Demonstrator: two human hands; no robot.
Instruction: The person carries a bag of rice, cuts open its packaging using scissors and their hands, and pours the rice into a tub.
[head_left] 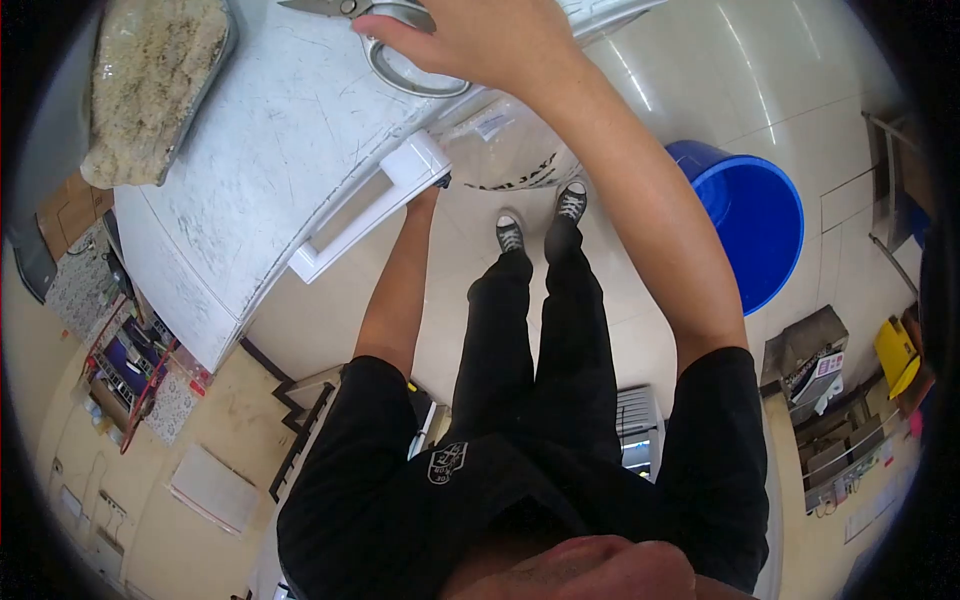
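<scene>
Scissors with metal loop handles (415, 88) lie at the top edge of the frame, on a scuffed white surface (270, 130). Over their handles is my right hand (490, 40), its thumb stretched out across the metal. The other fingers run out of the frame. My left forearm (393, 290) reaches up to a white handle-like bar (365, 215) at the surface's edge, which hides my left hand. Close by that hand hangs or stands a clear plastic bag (515, 145) with dark print. A bag of pale, grainy material (155, 85) rests at the upper left.
A blue bucket (760, 220) stands on the tiled floor to my right. Beyond it are a box (815, 340), shelving with a yellow item (897, 355) and metal frames. Crates and boards (130, 350) sit at the far left. My shoes (510, 235) are below the bag.
</scene>
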